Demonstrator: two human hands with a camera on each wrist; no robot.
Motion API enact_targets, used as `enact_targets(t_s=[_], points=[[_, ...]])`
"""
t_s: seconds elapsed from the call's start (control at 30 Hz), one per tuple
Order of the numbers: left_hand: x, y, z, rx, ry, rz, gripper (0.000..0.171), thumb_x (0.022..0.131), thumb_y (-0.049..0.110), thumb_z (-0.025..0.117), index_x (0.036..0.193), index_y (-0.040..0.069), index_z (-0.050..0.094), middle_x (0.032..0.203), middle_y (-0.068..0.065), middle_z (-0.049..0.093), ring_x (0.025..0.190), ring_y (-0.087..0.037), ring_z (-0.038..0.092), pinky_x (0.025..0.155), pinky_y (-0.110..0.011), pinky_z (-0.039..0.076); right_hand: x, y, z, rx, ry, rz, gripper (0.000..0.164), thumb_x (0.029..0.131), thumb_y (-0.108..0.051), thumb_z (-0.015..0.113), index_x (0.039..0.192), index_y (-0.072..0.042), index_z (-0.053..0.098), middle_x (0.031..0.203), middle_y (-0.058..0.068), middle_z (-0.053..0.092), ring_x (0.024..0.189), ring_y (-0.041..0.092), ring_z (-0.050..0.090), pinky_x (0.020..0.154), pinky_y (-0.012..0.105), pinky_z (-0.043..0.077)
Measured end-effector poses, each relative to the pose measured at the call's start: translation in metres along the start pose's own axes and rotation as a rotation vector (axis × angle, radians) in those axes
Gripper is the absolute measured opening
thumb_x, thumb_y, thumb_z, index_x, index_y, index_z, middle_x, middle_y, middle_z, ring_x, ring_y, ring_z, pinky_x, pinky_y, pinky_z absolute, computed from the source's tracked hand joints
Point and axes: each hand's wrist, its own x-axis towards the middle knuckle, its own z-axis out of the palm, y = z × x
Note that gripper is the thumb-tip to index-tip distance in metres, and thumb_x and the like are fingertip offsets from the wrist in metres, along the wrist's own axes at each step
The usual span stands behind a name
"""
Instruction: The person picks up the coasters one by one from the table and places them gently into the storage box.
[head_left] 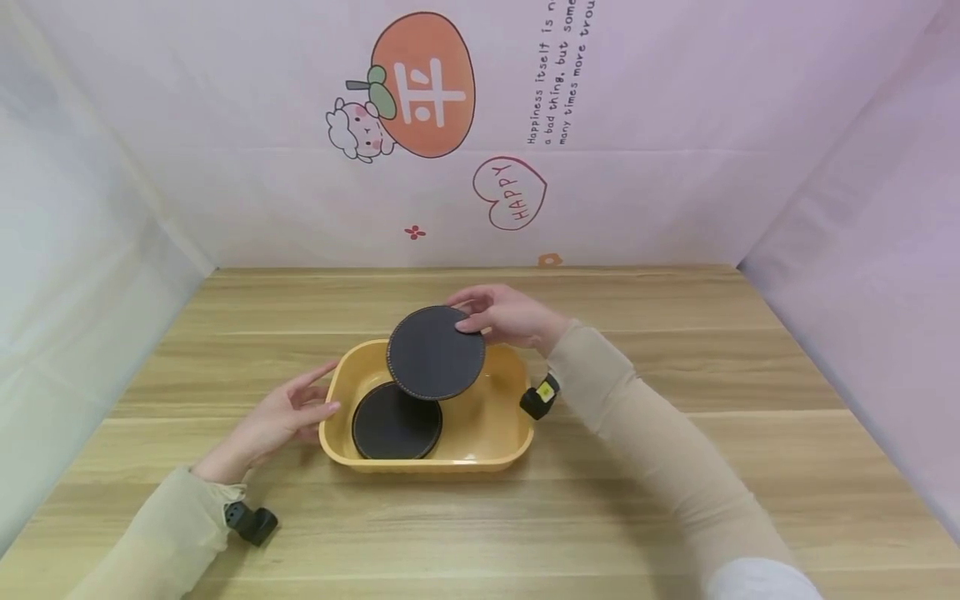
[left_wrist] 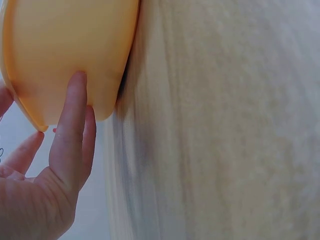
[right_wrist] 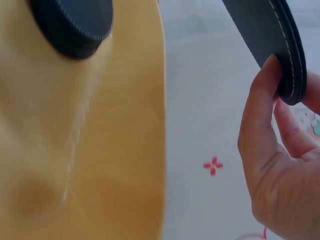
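Note:
My right hand (head_left: 510, 317) pinches a round black coaster (head_left: 437, 352) with pale edge stitching between thumb and fingers. It holds the coaster tilted above a yellow plastic basin (head_left: 487, 461). Inside the basin, toward its left end, lies a stack of similar black coasters (head_left: 397, 423); in the right wrist view this stack (right_wrist: 87, 25) looks thick, but its count cannot be told. My left hand (head_left: 281, 421) touches the basin's left end. In the left wrist view its straight fingers (left_wrist: 75, 110) rest against the outer wall and at the rim.
The basin stands on a wood-grain table (head_left: 712, 467). A pale printed curtain (head_left: 637, 167) hangs behind the table, with plain white sheets at both sides. Small black cameras (head_left: 251, 523) are strapped to the wrists, the right one beside the basin's right rim.

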Motion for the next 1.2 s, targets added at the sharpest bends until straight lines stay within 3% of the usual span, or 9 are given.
enact_targets(t_s=[0.23, 0.7, 1.2], points=[[-0.001, -0.001, 0.0, 0.013, 0.007, -0.002, 0.076, 0.093, 0.01, 0.059, 0.152, 0.007, 0.01, 0.137, -0.037, 0.035, 0.099, -0.017, 0.062, 0.082, -0.039, 0.057, 0.016, -0.001, 0.024, -0.004, -0.046, 0.035, 0.045, 0.089, 0.008, 0.055, 0.133, 0.0, 0.05, 0.104, 0.008, 0.061, 0.086, 0.015, 0.063, 0.081, 0.033, 0.057], [-0.002, -0.001, -0.001, -0.004, -0.004, 0.014, 0.077, 0.094, 0.011, 0.059, 0.152, 0.006, 0.009, 0.136, -0.037, 0.035, 0.097, -0.013, 0.062, 0.082, -0.039, 0.057, 0.035, 0.017, 0.048, -0.063, -0.147, 0.131, 0.043, 0.089, 0.008, 0.056, 0.131, 0.0, 0.051, 0.099, 0.007, 0.06, 0.081, 0.014, 0.061, 0.068, 0.027, 0.055], [-0.002, 0.001, 0.0, 0.003, -0.014, 0.024, 0.077, 0.094, 0.011, 0.058, 0.152, 0.005, 0.009, 0.134, -0.036, 0.038, 0.096, -0.011, 0.062, 0.079, -0.036, 0.057, 0.044, 0.036, 0.059, -0.183, -0.214, 0.187, 0.039, 0.088, 0.005, 0.059, 0.127, -0.002, 0.055, 0.101, 0.008, 0.061, 0.085, 0.016, 0.062, 0.078, 0.031, 0.056]])
